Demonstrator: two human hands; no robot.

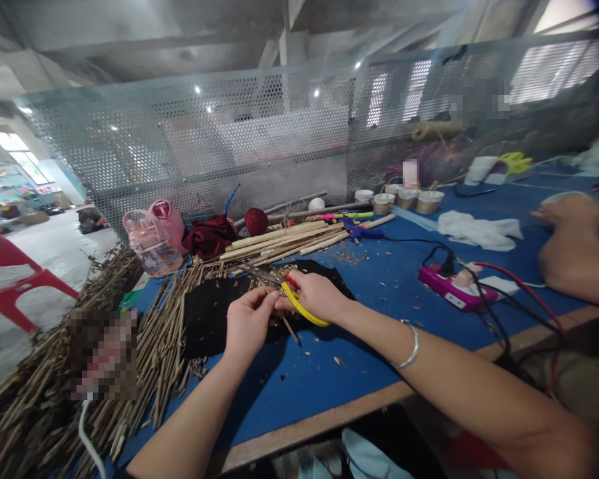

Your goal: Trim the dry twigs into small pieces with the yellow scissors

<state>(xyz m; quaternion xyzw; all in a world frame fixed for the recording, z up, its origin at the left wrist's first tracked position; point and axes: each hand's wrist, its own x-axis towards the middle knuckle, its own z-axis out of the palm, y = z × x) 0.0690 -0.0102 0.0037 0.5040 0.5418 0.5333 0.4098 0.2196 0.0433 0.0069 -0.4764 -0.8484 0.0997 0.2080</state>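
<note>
From here I judge this trimming: my left hand (248, 322) pinches a thin stalk (291, 329), my right hand (320, 297) closes round yellow-handled scissors (305, 311) just beside it, black cloth (207, 316) lies beneath both, and the next move needs that stalk steady.

You have no text, label, brand, number or sign that can be read here. Any lettering on the yellow-handled shears (307, 313) in your right hand (315, 297) is too small to make out. The same goes for the pink-topped bottle (152, 247) at the far left corner of your blue table (279, 412) and the purple power strip (462, 293) toward its near edge, on the right.
</note>
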